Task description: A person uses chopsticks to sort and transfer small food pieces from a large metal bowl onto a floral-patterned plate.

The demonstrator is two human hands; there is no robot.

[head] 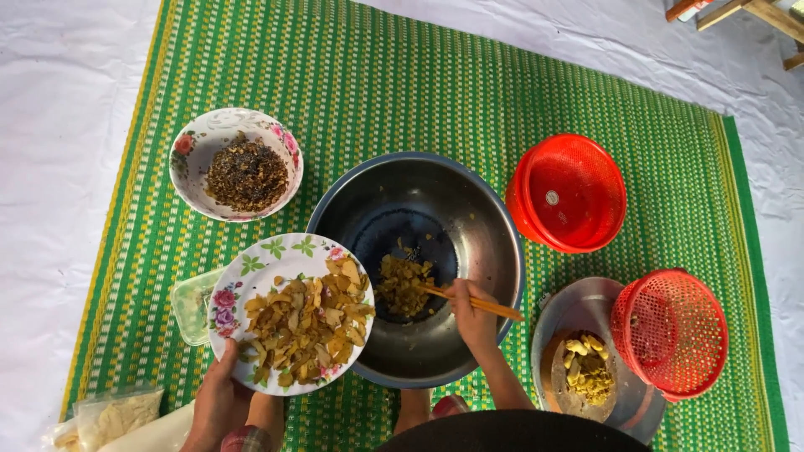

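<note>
Left hand (219, 400) grips tilted floral plate (276, 259) over steel bowl (494, 251); right hand (471, 311) fingers pinch chopsticks (477, 303); best sweep slices gently, keeping plate rim over bowl

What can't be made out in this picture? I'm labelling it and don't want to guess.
Head view only:
- Clear tub: mostly hidden under the flowered plate.
- Plastic bag: cut off by the bottom edge.
- Wooden frame: cut off at the top right corner.
- Dark mix in the flowered bowl: pieces too small to identify.
</note>
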